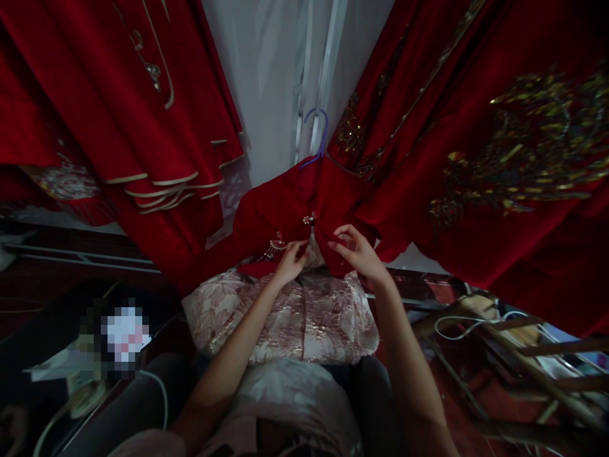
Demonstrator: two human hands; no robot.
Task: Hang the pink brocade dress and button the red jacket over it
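Note:
A small red jacket (273, 203) with silvery beaded ornaments hangs from a blue hanger (324, 130) in front of me. Its front edges part in the middle, and its lower part rests over a pale, shiny brocade cloth (304, 311) on my lap. My left hand (291, 263) is closed on the jacket's left front edge, just right of a fan-shaped beaded ornament (276, 245). Over the right front panel, my right hand (356, 251) is raised with thumb and forefinger curled close together. Whatever they pinch is too small to make out.
Red garments with pale piping (176, 146) hang at left, and red garments with gold sequin embroidery (528, 152) at right. A bamboo-like frame (504, 362) with white cables stands low at right. A power strip (88, 393) lies at lower left near a blurred bright patch.

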